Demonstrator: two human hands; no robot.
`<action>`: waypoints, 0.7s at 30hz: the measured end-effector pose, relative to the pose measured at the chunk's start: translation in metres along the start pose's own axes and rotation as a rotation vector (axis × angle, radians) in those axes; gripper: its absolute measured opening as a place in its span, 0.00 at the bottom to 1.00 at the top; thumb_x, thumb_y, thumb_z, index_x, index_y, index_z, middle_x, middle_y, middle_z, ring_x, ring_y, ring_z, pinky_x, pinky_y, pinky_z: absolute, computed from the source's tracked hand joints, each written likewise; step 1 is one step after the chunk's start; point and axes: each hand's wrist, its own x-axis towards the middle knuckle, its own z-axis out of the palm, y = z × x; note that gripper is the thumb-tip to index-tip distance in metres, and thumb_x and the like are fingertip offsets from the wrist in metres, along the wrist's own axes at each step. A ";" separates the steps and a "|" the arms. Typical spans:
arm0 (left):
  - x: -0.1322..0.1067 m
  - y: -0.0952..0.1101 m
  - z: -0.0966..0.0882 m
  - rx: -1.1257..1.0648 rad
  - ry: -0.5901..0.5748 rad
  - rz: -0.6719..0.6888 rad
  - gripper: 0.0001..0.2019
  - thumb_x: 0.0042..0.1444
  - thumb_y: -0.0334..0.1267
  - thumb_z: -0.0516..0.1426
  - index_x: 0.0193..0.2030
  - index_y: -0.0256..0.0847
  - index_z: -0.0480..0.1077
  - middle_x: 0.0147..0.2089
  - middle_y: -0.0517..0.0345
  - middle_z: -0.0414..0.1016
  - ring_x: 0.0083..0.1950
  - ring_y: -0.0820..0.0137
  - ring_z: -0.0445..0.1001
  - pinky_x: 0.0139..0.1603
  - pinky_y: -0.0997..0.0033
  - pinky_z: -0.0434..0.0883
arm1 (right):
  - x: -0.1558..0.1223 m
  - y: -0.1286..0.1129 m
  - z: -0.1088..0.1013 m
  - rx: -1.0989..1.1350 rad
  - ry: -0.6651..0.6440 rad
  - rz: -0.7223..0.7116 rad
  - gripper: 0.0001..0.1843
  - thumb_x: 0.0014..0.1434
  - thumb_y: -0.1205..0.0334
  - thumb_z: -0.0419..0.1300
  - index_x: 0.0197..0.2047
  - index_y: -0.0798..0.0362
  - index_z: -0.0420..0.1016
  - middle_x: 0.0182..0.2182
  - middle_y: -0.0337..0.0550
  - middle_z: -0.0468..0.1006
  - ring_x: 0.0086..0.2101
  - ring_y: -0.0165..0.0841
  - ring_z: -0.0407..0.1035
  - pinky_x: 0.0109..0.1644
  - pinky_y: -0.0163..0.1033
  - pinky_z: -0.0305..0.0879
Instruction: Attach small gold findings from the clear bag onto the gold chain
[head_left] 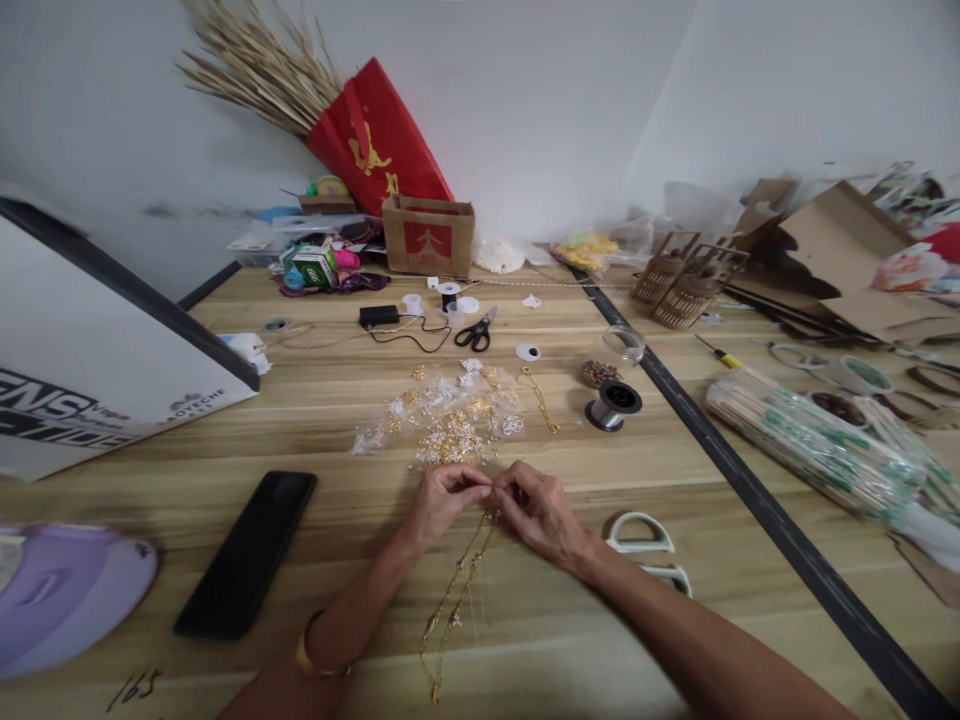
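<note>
My left hand (450, 500) and my right hand (538, 508) meet fingertip to fingertip over the table, both pinched closed. From the pinch hangs a gold chain necklace (456, 600) with small beads or charms, forming a long loop toward me. The exact piece between the fingertips is too small to make out. Just beyond my hands lies a pile of gold and silver jewelry findings (454, 430), partly in clear plastic bags. A short gold chain (538, 400) lies to the right of that pile. White-handled scissors (641, 535) are partly hidden by my right forearm.
A black phone (247, 555) and a purple-and-white object (71, 595) lie at left, near a large white box (97, 370). Black scissors (475, 330), a wire spool (615, 405) and a bead cup (600, 373) stand beyond my hands. Bagged wooden sticks (810, 440) lie right.
</note>
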 end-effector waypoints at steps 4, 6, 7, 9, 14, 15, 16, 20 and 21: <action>0.001 0.000 0.000 -0.037 -0.002 -0.041 0.07 0.42 0.36 0.65 0.28 0.35 0.76 0.27 0.55 0.79 0.29 0.70 0.74 0.33 0.73 0.71 | 0.000 0.000 0.000 -0.016 0.006 0.000 0.07 0.61 0.64 0.53 0.31 0.54 0.68 0.23 0.38 0.68 0.22 0.26 0.62 0.25 0.30 0.57; 0.001 0.000 0.000 -0.053 -0.004 -0.052 0.07 0.42 0.36 0.64 0.28 0.35 0.76 0.27 0.55 0.79 0.30 0.70 0.75 0.34 0.73 0.71 | 0.000 0.001 0.000 -0.020 0.014 -0.002 0.07 0.61 0.64 0.53 0.32 0.54 0.68 0.23 0.38 0.69 0.22 0.26 0.62 0.25 0.31 0.57; 0.001 -0.001 0.000 -0.055 -0.006 -0.053 0.07 0.42 0.36 0.65 0.28 0.35 0.76 0.27 0.55 0.79 0.29 0.70 0.75 0.34 0.73 0.71 | 0.000 0.001 0.000 -0.022 0.019 -0.003 0.07 0.61 0.63 0.53 0.32 0.54 0.68 0.23 0.38 0.69 0.22 0.26 0.62 0.25 0.31 0.57; 0.001 -0.001 0.000 -0.052 -0.011 -0.051 0.07 0.42 0.37 0.65 0.28 0.35 0.76 0.27 0.55 0.79 0.29 0.70 0.75 0.33 0.72 0.71 | 0.000 0.002 0.001 -0.023 0.023 -0.005 0.07 0.61 0.63 0.53 0.31 0.54 0.68 0.23 0.38 0.68 0.22 0.27 0.62 0.26 0.31 0.58; 0.001 -0.002 -0.001 -0.038 -0.015 -0.038 0.07 0.43 0.37 0.64 0.28 0.35 0.76 0.27 0.55 0.79 0.29 0.70 0.75 0.33 0.73 0.71 | 0.000 0.002 0.001 -0.014 0.012 0.000 0.07 0.61 0.63 0.53 0.32 0.54 0.68 0.23 0.38 0.69 0.22 0.27 0.63 0.26 0.31 0.58; 0.001 -0.003 -0.001 -0.041 -0.010 -0.039 0.07 0.43 0.37 0.64 0.28 0.35 0.76 0.27 0.55 0.78 0.29 0.70 0.75 0.33 0.73 0.71 | 0.000 0.002 0.001 -0.016 0.011 0.002 0.07 0.61 0.63 0.53 0.32 0.54 0.68 0.23 0.38 0.69 0.22 0.27 0.63 0.26 0.31 0.58; 0.001 -0.002 -0.001 -0.046 -0.007 -0.042 0.07 0.43 0.36 0.64 0.28 0.35 0.76 0.27 0.56 0.78 0.29 0.70 0.75 0.33 0.73 0.71 | 0.000 0.002 0.001 -0.018 0.014 0.003 0.07 0.61 0.63 0.53 0.32 0.54 0.68 0.23 0.38 0.69 0.22 0.27 0.63 0.25 0.31 0.58; 0.001 -0.001 -0.001 -0.070 -0.007 -0.066 0.05 0.43 0.34 0.64 0.28 0.35 0.76 0.26 0.56 0.78 0.29 0.71 0.74 0.34 0.73 0.71 | 0.000 0.001 0.000 -0.020 0.019 0.003 0.07 0.61 0.64 0.53 0.31 0.54 0.67 0.23 0.38 0.69 0.22 0.27 0.63 0.26 0.31 0.58; 0.001 -0.001 0.000 -0.076 -0.007 -0.071 0.05 0.43 0.33 0.64 0.28 0.35 0.76 0.26 0.57 0.78 0.29 0.71 0.74 0.34 0.73 0.71 | 0.000 0.000 0.000 -0.018 0.018 0.002 0.07 0.60 0.64 0.53 0.31 0.54 0.67 0.23 0.38 0.69 0.22 0.27 0.63 0.26 0.31 0.58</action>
